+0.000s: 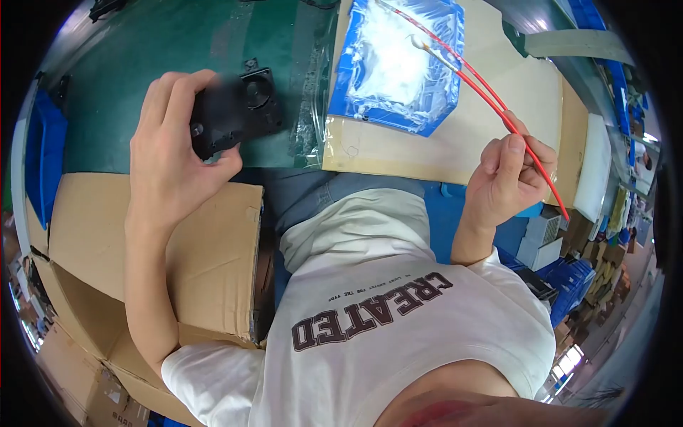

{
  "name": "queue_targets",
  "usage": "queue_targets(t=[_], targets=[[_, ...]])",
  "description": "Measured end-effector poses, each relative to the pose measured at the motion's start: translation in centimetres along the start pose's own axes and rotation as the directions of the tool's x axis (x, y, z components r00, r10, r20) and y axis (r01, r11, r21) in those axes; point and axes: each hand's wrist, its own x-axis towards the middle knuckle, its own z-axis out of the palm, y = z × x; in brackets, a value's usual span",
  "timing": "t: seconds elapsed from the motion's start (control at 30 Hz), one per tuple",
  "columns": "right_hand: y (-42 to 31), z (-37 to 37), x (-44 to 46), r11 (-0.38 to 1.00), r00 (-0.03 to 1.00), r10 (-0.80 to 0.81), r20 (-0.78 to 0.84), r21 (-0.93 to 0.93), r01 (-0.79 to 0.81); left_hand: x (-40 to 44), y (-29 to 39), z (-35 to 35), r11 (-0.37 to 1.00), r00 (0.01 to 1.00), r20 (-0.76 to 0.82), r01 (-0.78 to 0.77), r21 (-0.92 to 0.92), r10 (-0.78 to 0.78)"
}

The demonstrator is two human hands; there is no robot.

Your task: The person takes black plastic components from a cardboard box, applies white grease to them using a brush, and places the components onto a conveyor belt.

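My left hand (174,135) grips a black plastic part (231,114) at its left edge, thumb below and fingers above. The part is over the green mat, with a round recess on its right side; some of it is blurred. In my right hand (509,167) are two thin red sticks (491,99), pinched between thumb and fingers. One stick has a pale metal-like section and a small tip smeared with white. Their far ends reach over a blue tray (450,107), which holds glossy white paste (388,64).
The green mat (142,43) and a cardboard sheet (398,149) cover the work surface. An open cardboard box (213,249) stands below my left forearm. Blue bins (44,149) are at the far left; more blue containers (569,285) stand at the right.
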Motion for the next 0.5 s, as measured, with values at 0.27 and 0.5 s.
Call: queue_targets(t=[0.27, 0.5], targets=[[0.3, -0.1, 0.0, 0.992, 0.996, 0.091, -0.028, 0.094, -0.088, -0.1, -0.1, 0.1, 0.999, 0.999, -0.033, -0.041, -0.02, 0.04], [-1.3, 0.4, 0.7, 0.93, 0.99, 0.103, 0.1, 0.342, -0.132, -0.1, 0.4, 0.1, 0.995, 0.995, -0.036, -0.092, -0.049, 0.09]])
